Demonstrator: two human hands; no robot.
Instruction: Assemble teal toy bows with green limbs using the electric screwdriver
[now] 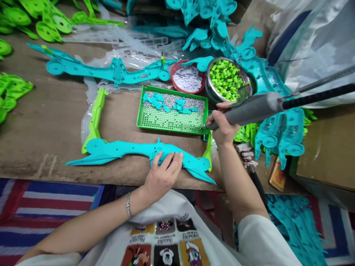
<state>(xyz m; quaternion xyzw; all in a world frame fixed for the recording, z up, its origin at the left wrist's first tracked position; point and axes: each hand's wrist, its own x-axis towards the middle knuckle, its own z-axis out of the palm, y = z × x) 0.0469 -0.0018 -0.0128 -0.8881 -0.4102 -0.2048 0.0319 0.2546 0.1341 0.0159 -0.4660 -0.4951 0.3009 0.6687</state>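
Note:
A long turquoise plastic part (130, 147) lies across the table in front of me, with lime-green arms (95, 117) attached or tucked at both ends. My left hand (164, 171) grips the middle of this part, its fingers bent over the top edge. In my right hand (224, 127) is a grey electric screwdriver (244, 111), its cord running off to the right. The driver's tip points down at the right end of a green perforated tray (140, 118). Small silver screws (169, 99) and small turquoise pieces (157, 100) lie in the tray's far half.
Behind the tray stand a red basket (174, 83) of white pieces and a metal bowl (212, 88) of lime-green pieces. Another turquoise assembly (91, 72) lies at the back left. Turquoise parts (273, 125) pile up on the right, near a cardboard box (327, 147).

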